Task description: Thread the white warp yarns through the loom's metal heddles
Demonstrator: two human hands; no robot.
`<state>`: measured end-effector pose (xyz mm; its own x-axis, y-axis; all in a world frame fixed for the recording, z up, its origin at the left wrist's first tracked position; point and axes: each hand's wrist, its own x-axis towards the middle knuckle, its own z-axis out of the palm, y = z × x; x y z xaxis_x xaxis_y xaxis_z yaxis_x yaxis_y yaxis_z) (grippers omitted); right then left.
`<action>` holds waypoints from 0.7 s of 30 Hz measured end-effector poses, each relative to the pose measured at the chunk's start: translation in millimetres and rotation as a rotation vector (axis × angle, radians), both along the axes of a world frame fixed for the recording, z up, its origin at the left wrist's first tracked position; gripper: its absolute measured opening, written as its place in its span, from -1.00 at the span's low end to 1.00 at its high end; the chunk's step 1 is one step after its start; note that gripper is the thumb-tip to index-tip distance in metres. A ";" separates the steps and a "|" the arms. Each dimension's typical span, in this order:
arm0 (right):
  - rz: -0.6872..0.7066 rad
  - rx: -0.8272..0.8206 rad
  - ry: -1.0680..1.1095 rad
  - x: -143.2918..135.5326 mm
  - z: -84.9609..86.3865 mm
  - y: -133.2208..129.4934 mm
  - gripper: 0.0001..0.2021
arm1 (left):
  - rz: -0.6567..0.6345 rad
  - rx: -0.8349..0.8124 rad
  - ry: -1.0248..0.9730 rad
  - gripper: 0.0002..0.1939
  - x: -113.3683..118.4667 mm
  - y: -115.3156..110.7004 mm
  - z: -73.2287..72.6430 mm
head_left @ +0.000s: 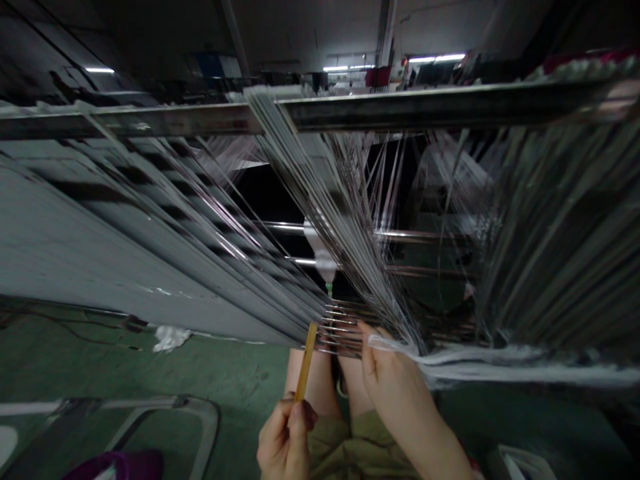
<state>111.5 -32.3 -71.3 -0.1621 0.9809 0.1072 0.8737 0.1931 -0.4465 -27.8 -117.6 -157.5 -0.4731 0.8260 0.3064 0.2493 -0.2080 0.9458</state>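
White yarn (500, 375) lies in a loose, fluffy bundle that runs from the right hand (395, 377) out to the right side, just under the hanging threads. The right hand has bent fingers, and the end of the yarn touches it (I cannot tell if the fingers squeeze it or if it just lies there). Its fingertips are right by a row of thin, shiny rods (345, 327) above the person's knees. The left hand (287, 433) is closed tight around the bottom of a flat yellow stick (307, 363), which points up and leans a little, its top near the left ends of the rods. Lots of long gray threads (345, 233) slant down from a long bar (425, 110) toward the rods. On the green floor (245, 383) to the left are a white scrap (171, 337), a metal frame (209, 427) and a purple tub (143, 465). Bright lights (437, 59) glow far back.
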 end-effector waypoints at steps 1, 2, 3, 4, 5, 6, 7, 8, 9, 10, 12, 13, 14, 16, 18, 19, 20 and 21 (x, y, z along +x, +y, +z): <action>0.002 0.004 0.000 0.2 -0.5 -0.3 -0.64 | -0.007 -0.014 0.021 -0.70 -0.5 0.8 -0.6; 0.005 0.004 0.000 0.4 -0.9 -0.7 -0.64 | -0.015 -0.029 0.045 -0.69 -1.0 1.8 -0.9; 0.010 0.000 0.000 0.6 -1.3 -1.2 -0.63 | -0.028 -0.043 0.071 -0.70 -1.4 3.4 -1.0; 0.013 -0.006 0.002 0.8 -1.7 -1.7 -0.62 | -0.043 -0.057 0.101 -0.70 -1.8 5.5 -0.6; 0.015 -0.011 0.008 0.9 -2.3 -2.3 -0.61 | -0.057 -0.070 0.133 -0.72 -2.0 8.3 0.2; 0.023 -0.010 0.016 1.0 -3.0 -3.0 -0.60 | -0.069 -0.082 0.166 -0.73 -2.2 11.8 1.6; 0.030 -0.002 0.025 1.2 -3.9 -3.9 -0.60 | -0.079 -0.095 0.198 -0.74 -2.4 16.0 3.3; 0.040 0.012 0.032 1.3 -4.9 -5.0 -0.59 | -0.088 -0.106 0.230 -0.75 -2.5 20.6 5.4; 0.054 0.029 0.035 1.5 -6.0 -6.5 -0.59 | -0.095 -0.115 0.262 -0.76 -2.8 25.5 7.6; 0.071 0.052 0.034 1.8 -6.9 -8.2 -0.58 | -0.099 -0.124 0.292 -0.75 -3.2 30.4 9.7; 0.111 0.103 0.031 2.9 -7.2 -12.6 -0.56 | -0.101 -0.143 0.350 -0.75 -4.8 39.1 13.4; 0.130 0.128 0.034 3.9 -6.3 -15.1 -0.56 | -0.096 -0.156 0.376 -0.75 -6.2 42.5 14.9; 0.152 0.145 0.043 5.2 -4.6 -17.8 -0.56 | -0.089 -0.171 0.398 -0.75 -8.1 45.0 16.3; 0.201 0.132 0.077 9.1 0.6 -23.4 -0.56 | -0.072 -0.206 0.435 -0.73 -12.9 47.2 19.8; 0.270 0.069 0.119 14.4 6.4 -29.1 -0.55 | -0.026 -0.237 0.463 -0.75 -17.8 45.8 26.2; 0.306 0.046 0.132 17.5 8.9 -31.9 -0.55 | 0.011 -0.227 0.468 -0.78 -19.5 43.8 31.1; 0.330 0.039 0.136 20.5 10.9 -34.8 -0.54 | 0.051 -0.190 0.466 -0.82 -20.2 41.2 37.3; 0.338 0.053 0.135 23.4 12.2 -37.7 -0.54 | 0.087 -0.111 0.452 -0.86 -19.5 38.1 44.6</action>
<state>134.9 -70.0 -59.1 -0.4573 0.8668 0.1989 0.6905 0.4870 -0.5349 -47.4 -79.5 -112.8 -0.3818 0.8286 0.4095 0.6529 -0.0718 0.7540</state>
